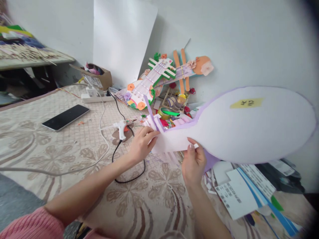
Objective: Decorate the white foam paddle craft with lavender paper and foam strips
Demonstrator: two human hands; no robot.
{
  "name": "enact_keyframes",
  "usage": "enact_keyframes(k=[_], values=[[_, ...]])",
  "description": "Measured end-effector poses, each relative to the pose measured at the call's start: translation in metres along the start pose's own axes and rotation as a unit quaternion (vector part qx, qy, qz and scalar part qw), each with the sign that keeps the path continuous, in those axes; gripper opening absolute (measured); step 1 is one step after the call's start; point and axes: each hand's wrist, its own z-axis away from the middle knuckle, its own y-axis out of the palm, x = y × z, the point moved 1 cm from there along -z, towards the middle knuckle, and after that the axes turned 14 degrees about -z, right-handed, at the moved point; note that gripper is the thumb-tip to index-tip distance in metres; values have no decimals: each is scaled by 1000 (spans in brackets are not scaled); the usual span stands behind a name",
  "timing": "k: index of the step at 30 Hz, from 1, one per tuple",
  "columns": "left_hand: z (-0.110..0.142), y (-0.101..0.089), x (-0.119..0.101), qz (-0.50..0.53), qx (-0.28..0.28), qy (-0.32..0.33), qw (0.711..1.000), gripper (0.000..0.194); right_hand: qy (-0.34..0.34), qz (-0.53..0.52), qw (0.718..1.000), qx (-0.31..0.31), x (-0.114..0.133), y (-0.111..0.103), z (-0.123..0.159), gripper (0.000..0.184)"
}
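A large white lute-shaped cutout (259, 129) with a purple edge is raised above the table, its round body to the right and its narrow neck to the left. My left hand (143, 142) is closed at the neck's end, fingertips pinching beside the purple and white strips (152, 114). Further along the neck, my right hand (194, 162) grips the lower edge between thumb and fingers. A small white bit shows by its fingertips; I cannot make out whether it is separate. A yellow label (246, 103) with handwriting sits on the body.
A white glue gun (122, 128) with a black cord lies left of my hands. Beyond it are a phone (66, 117), a power strip (97, 97) and a cardboard box (99, 78). Decorated paper instruments (149, 83) lean at the wall. Printed cards (236, 196) lie at right.
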Motion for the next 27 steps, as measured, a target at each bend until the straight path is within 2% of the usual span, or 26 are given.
enact_keyframes(k=[10, 15, 20, 22, 27], values=[[8, 6, 5, 40, 21, 3, 999, 23, 51, -87, 995, -6, 6, 8, 1, 27], [8, 1, 8, 95, 2, -44, 994, 26, 82, -142, 986, -2, 8, 9, -3, 23], [5, -6, 8, 101, -35, -98, 989, 23, 107, -154, 982, -11, 9, 9, -5, 22], [6, -6, 8, 91, -33, -94, 991, 20, 114, -152, 982, -9, 9, 10, -4, 22], [9, -4, 9, 31, -16, -33, 999, 21, 105, -136, 985, -6, 11, 11, 0, 22]])
